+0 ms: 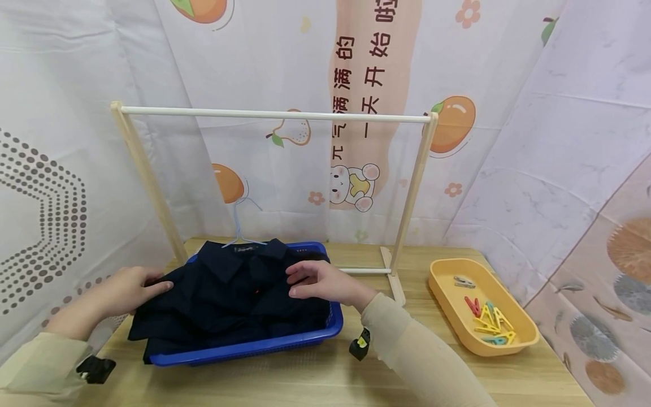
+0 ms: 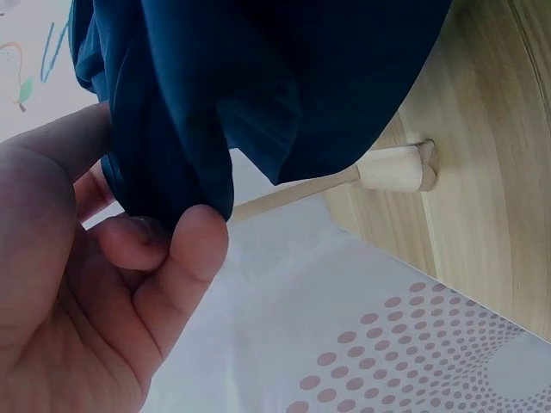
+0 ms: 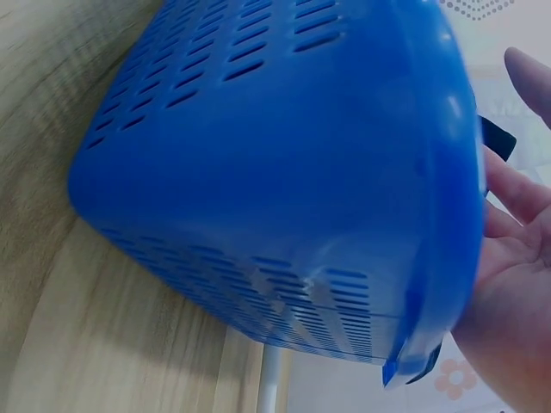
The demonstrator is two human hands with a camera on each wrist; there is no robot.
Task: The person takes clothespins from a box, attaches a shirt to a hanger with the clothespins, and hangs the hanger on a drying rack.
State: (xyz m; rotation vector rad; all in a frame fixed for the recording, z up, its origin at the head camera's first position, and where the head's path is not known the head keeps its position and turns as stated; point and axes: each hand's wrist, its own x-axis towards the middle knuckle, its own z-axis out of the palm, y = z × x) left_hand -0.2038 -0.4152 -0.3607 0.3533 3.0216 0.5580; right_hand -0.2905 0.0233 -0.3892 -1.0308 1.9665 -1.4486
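Note:
A dark navy collared shirt (image 1: 218,302) lies bunched in a blue basket (image 1: 249,349), its collar toward the back and its left part hanging over the rim. A light blue hanger (image 1: 238,223) rises from the collar, hook up. At the basket's left, my left hand (image 1: 124,291) pinches the shirt's edge; the left wrist view shows the dark cloth (image 2: 250,77) between thumb and fingers. My right hand (image 1: 328,282) hovers over the shirt's right part, fingers loosely bent, thumb apart. In the right wrist view the basket wall (image 3: 258,163) partly hides that hand (image 3: 516,258).
Behind the basket stands a rack with a white top bar (image 1: 274,114) and wooden posts (image 1: 414,192). A yellow tray (image 1: 452,316) holding several clothespins (image 1: 488,322) sits at the right of the wooden table (image 1: 407,367). Printed curtains (image 1: 285,56) surround the table.

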